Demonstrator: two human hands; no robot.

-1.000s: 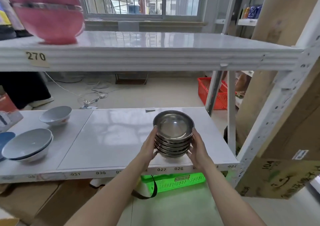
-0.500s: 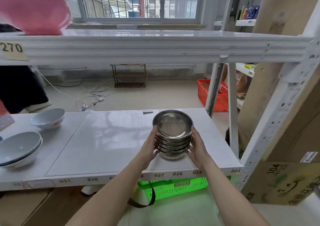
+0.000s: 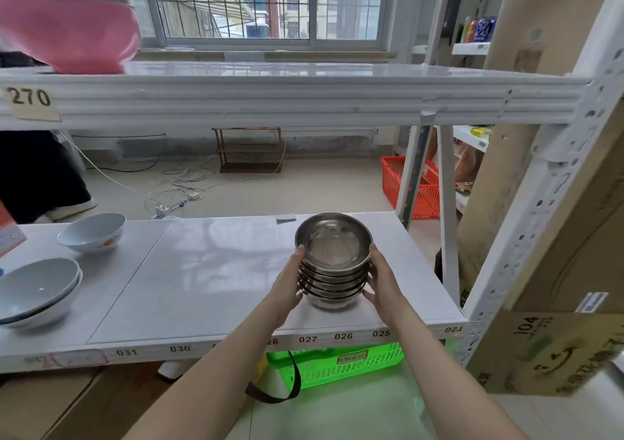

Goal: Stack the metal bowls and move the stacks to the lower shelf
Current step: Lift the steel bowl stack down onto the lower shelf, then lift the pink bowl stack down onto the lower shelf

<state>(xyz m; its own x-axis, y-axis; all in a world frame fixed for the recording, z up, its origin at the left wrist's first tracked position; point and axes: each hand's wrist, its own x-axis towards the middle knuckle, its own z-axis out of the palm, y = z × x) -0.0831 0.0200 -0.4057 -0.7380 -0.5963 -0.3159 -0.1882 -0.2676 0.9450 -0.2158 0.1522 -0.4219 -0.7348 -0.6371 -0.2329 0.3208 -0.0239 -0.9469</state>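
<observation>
Nearest me, both bare forearms reach in from below, and the left hand [image 3: 287,282] and right hand [image 3: 383,286] are cupped against opposite sides of the stack of metal bowls [image 3: 333,264], fingers curled round the rims so the pile is held between the palms. Several bowls are nested there, the top one open and shiny. Compared with a second ago the stack has hardly shifted: it sits at the same spot between the hands, and its foot now looks to be resting on the lower shelf [image 3: 209,281], just behind the front edge with the numbered labels. I'd judge the pile has been set down, or is within a hair of it, though the contact under the bottom bowl is too shadowed to be sure. If so, this stack is delivered and what remains is for the palms to come away without nudging it.

Below the hands a green basket [image 3: 337,365] shows under the shelf. Well off to the left hand's side lie pale ceramic bowls [image 3: 40,291], with another ceramic bowl [image 3: 93,232] beyond them. Above and beyond the hands runs the upper shelf [image 3: 304,98]. It carries a pink bowl [image 3: 71,21] at its far left, and no metal bowls that I can see.
</observation>
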